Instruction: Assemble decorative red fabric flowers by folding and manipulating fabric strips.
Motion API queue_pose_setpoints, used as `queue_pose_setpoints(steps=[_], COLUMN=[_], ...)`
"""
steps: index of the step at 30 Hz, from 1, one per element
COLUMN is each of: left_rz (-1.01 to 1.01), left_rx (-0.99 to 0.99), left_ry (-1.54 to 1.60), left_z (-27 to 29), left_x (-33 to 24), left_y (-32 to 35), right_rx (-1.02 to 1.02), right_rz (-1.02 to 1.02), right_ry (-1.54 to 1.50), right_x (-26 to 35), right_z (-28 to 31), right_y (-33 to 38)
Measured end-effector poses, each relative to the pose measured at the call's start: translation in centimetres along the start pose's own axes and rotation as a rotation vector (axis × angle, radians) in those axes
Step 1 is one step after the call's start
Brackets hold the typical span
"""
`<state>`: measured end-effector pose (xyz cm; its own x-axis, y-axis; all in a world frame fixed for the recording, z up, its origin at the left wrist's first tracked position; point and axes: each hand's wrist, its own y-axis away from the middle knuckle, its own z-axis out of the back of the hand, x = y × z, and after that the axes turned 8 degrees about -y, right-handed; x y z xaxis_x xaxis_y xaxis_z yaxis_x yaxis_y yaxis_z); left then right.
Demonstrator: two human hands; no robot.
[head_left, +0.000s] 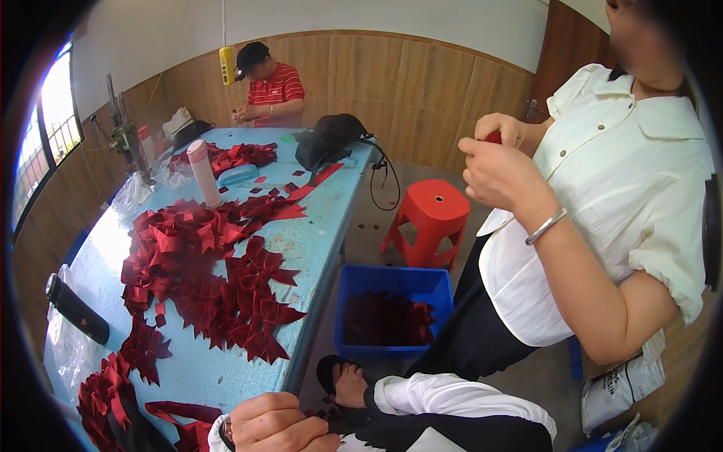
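While wearer's one visible hand (275, 423) sits curled at 6 o'clock, grip contents can't be told; left or right unclear. Nearest red ribbon pieces (184, 431) lie at 7 o'clock on blue table (316, 218).

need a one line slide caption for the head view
Wearer's hand at the edge of a blue table strewn with red ribbon bows, a blue bin below.

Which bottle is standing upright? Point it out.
The pale bottle with the pink cap, upright near the table's far end. The black bottle lies on its side near the table's left edge.
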<state>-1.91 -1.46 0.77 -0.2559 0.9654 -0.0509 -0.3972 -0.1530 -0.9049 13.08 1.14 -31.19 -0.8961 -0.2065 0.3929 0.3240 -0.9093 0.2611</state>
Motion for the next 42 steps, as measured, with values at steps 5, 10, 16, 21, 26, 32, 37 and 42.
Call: queue_pose_setpoints(steps=[5,10,16,21,26,32,37,42], left_rz=[0.016,0.031,0.041,0.035,-0.010,-0.061,-0.058,-0.123], left_rx=[-0.011,-0.002,-0.013,-0.022,-0.014,-0.057,0.021,-0.057], left_ry=[0.004,0.003,0.005,0.011,0.033,-0.017,-0.064,-0.017], left_z=[0.2,0.6,0.3,-0.3,0.1,1.3,-0.5,0.1], left_x=[-0.5,-0.7,-0.2,0.7,0.2,-3.5,-5.4,-10.4], left_y=[-0.2,-0.5,0.3,0.8,-0.1,-3.4,-3.5,-5.0], right_rx=[0.005,0.010,0.018,0.029,0.014,-0.141,-0.101,-0.126], right_rz=[0.007,0.014,0.018,0.017,-0.017,0.023,-0.069,-0.163], right_ry=[-0.007,-0.014,-0.018,-0.016,0.006,0.153,0.112,0.153], right_x=[-0.1,-0.1,0.0,0.0,-0.5,-3.0,-7.7,-7.6], right_z=[-0.1,-0.4,0.0,0.4,-0.7,-4.6,-3.1,-1.4], right_y=[0.2,0.2,-0.3,-0.5,-0.5,3.7,8.5,13.9])
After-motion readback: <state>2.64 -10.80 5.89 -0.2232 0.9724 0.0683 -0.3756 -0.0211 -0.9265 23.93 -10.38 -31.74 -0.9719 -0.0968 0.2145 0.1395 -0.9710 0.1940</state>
